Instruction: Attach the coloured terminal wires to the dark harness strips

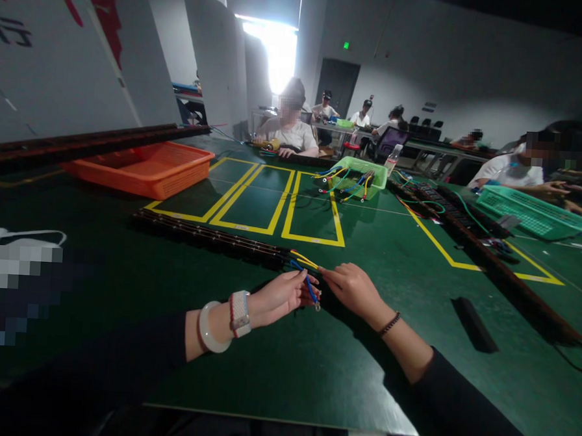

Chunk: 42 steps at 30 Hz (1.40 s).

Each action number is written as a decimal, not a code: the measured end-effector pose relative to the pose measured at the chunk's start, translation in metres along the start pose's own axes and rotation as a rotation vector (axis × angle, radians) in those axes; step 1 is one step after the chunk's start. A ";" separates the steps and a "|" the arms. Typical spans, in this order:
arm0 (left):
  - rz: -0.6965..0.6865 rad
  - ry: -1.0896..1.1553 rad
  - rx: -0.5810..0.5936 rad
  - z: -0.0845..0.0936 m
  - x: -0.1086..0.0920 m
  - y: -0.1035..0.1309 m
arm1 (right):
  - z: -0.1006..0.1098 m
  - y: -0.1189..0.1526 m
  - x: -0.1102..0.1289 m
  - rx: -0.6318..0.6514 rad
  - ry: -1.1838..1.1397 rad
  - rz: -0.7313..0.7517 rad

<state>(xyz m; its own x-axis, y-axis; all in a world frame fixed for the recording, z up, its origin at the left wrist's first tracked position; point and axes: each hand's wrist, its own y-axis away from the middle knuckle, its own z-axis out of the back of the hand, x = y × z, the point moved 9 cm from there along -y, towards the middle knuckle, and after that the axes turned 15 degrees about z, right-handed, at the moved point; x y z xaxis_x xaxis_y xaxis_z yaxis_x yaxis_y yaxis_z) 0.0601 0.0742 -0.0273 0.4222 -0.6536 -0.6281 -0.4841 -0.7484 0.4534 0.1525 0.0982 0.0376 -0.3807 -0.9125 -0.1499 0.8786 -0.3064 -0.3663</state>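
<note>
A long dark strip assembly (212, 236) lies across the green table, with yellow and blue wires coming out of its right end. My left hand (283, 297) is closed on the blue wire (311, 288), whose metal ring terminal hangs below the fingers. Just to the right, my right hand (355, 288) pinches the end of the yellow wires (304, 258). The fingertips of both hands are close together beside the strip's end.
An orange basket (186, 177) sits at the left. Behind is a light green basket (378, 174) with wires over its rim. A black block (475, 324) and long dark strips (507, 275) lie at the right. Several people sit beyond.
</note>
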 end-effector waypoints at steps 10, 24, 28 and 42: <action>0.036 0.059 -0.027 0.001 -0.002 0.002 | 0.036 -0.002 0.036 -0.160 -0.111 0.272; 0.054 0.036 0.105 -0.008 0.000 0.000 | 0.032 0.002 0.028 -0.272 -0.283 0.184; 0.135 -0.063 0.132 -0.010 0.005 0.001 | 0.016 0.003 0.009 -0.207 -0.299 0.029; 0.156 -0.138 0.157 -0.013 0.008 0.001 | -0.006 -0.003 0.014 0.017 -0.342 0.034</action>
<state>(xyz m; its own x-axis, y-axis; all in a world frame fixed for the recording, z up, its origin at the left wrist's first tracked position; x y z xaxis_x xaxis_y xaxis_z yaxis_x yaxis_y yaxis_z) 0.0729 0.0663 -0.0235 0.2298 -0.7302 -0.6434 -0.6529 -0.6060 0.4545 0.1435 0.0882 0.0314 -0.2352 -0.9594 0.1556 0.8947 -0.2763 -0.3510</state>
